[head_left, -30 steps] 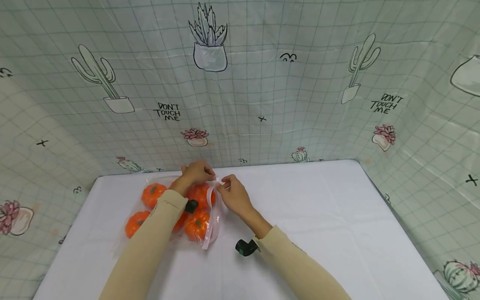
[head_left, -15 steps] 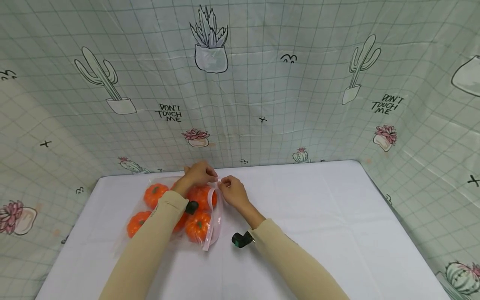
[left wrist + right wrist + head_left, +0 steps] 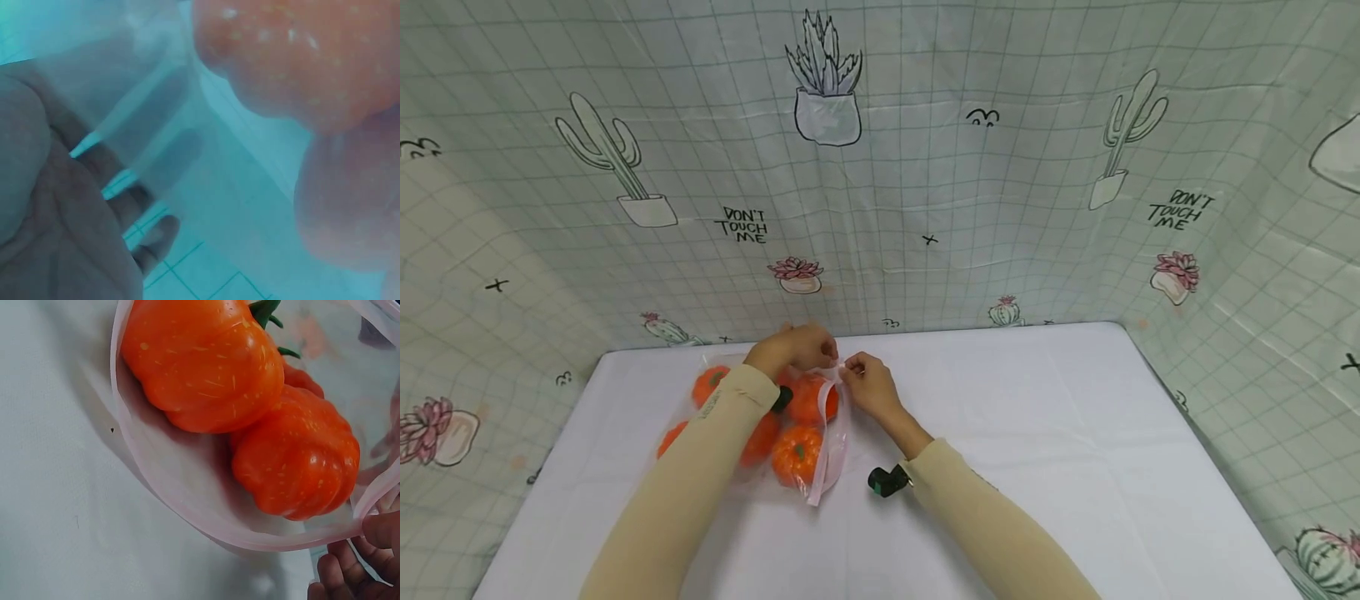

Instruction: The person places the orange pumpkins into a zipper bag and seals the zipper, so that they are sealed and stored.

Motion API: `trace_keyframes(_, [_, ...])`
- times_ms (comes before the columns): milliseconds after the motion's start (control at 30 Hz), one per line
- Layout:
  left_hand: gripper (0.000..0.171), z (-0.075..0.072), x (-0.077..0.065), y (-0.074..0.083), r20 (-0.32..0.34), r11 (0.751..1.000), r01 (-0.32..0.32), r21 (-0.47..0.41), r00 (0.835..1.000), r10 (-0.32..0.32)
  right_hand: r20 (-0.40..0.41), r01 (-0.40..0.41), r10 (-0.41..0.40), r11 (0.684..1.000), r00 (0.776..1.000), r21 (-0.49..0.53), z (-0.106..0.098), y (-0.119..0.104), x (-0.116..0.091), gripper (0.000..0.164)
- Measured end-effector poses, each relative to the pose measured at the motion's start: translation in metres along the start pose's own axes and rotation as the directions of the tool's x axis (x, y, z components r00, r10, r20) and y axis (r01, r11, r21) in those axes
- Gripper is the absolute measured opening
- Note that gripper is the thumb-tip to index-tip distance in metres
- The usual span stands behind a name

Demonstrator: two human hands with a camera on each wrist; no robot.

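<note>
A clear zip bag (image 3: pixel 837 454) with a pale pink seal strip lies on the table, its mouth toward the right. Inside are several orange pumpkins (image 3: pixel 797 455) with green stems, partly hidden by the left arm. At the mouth's far corner my left hand (image 3: pixel 801 346) pinches the bag; the left wrist view shows its fingers (image 3: pixel 156 106) behind the film beside a pumpkin (image 3: pixel 294 56). Facing it, my right hand (image 3: pixel 872 385) pinches the strip at the same corner between thumb and fingers. In the right wrist view the mouth gapes around two pumpkins (image 3: pixel 203 369).
A white-covered table (image 3: pixel 1037 433) carries the bag at its left half. Behind and at both sides hangs a gridded cloth (image 3: pixel 910 183) printed with cacti. Each wrist wears a small black camera (image 3: pixel 887 481).
The right hand has closed in on the bag's far corner and now grips the strip. My left hand has shifted slightly, its forearm covering more of the pumpkins.
</note>
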State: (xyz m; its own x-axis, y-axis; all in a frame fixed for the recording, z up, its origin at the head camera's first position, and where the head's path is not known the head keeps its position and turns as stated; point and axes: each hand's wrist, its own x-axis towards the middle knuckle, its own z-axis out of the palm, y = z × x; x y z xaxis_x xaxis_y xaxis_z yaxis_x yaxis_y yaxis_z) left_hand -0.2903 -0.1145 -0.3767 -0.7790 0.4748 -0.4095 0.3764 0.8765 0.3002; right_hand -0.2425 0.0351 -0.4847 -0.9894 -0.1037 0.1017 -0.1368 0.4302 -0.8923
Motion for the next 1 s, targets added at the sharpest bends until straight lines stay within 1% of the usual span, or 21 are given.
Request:
trace_keyframes(100, [0.016, 0.000, 0.004, 0.002, -0.008, 1.000, -0.003, 0.014, 1.000, 0.003, 0.013, 0.001, -0.001, 1.000, 1.000, 0.008, 0.001, 0.001, 0.000, 0.013])
trace_keyframes(167, [0.016, 0.000, 0.005, 0.003, -0.008, 1.000, -0.006, 0.023, 1.000, 0.006, 0.020, 0.006, -0.006, 1.000, 1.000, 0.013, 0.001, 0.000, -0.001, 0.013])
trace_keyframes(433, [0.016, -0.001, 0.010, 0.002, 0.021, 0.999, -0.022, 0.043, 1.000, 0.021, 0.028, -0.004, 0.003, 1.000, 1.000, 0.020, -0.002, -0.004, -0.004, 0.013])
trace_keyframes(633, [0.017, -0.002, 0.012, 0.002, 0.018, 0.997, -0.048, 0.056, 0.999, 0.047, 0.032, -0.005, 0.005, 1.000, 0.999, 0.027, -0.004, -0.004, -0.003, 0.013])
trace_keyframes(1000, [0.017, -0.001, 0.011, 0.005, 0.027, 0.994, -0.070, 0.090, 0.997, 0.068, 0.042, -0.032, 0.031, 0.999, 0.999, 0.014, -0.003, -0.003, -0.002, 0.014])
